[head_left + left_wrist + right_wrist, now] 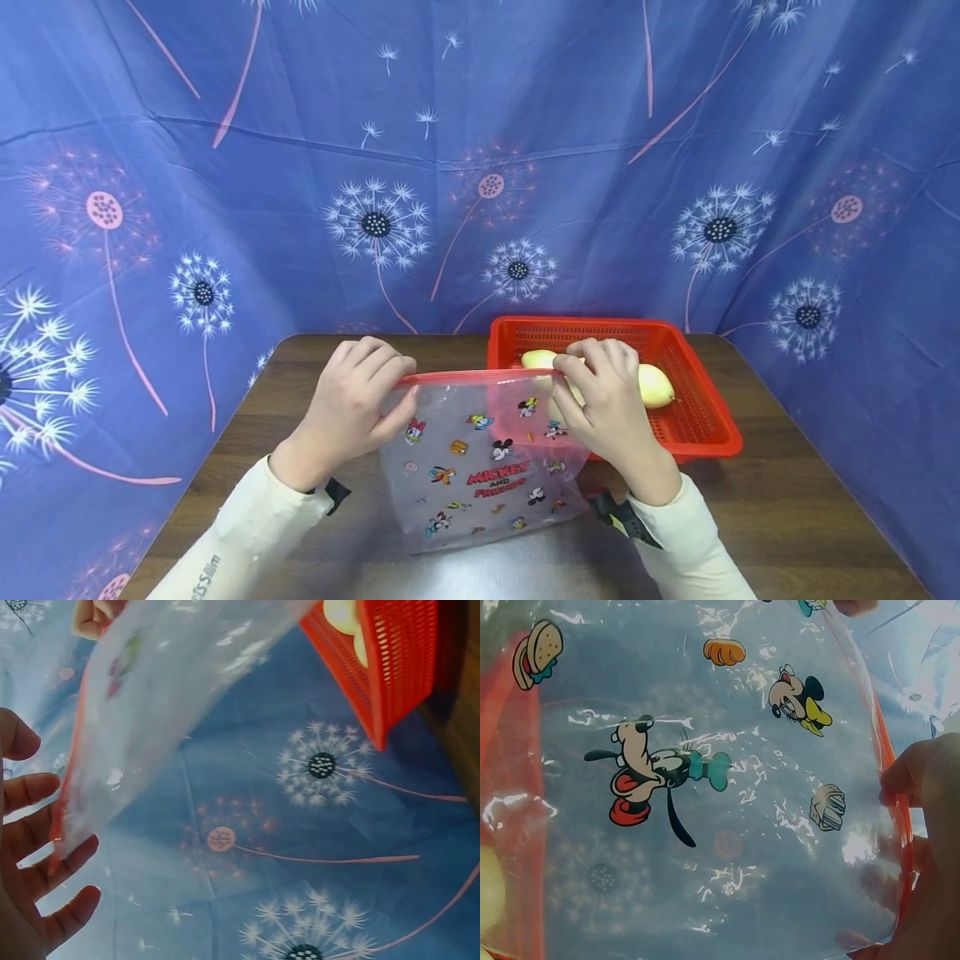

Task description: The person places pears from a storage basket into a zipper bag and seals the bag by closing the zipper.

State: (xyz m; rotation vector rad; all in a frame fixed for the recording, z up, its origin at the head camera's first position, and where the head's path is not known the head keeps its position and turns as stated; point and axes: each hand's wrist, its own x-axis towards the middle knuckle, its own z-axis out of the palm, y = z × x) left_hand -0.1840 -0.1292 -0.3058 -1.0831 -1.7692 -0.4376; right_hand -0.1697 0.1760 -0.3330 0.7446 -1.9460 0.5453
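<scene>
A clear zip bag [480, 467] with cartoon prints and a red zip strip hangs upright between both hands, its front face toward me. My left hand [360, 408] holds the strip's left end; in the left wrist view its fingers [71, 859] are spread around that corner, the thumb apart from the strip. With thumb and fingers, my right hand [607, 400] pinches the strip near its right end. The right wrist view shows fingertips through the film of the bag [727, 900]. Whether the zip is sealed, I cannot tell.
Behind the bag, to the right, stands a red perforated basket [701, 400] with pale yellow oval fruits [655, 387], partly hidden by the right hand and bag. A brown wooden table [780, 500] lies below. Blue dandelion-print cloth [600, 225] hangs behind and at both sides.
</scene>
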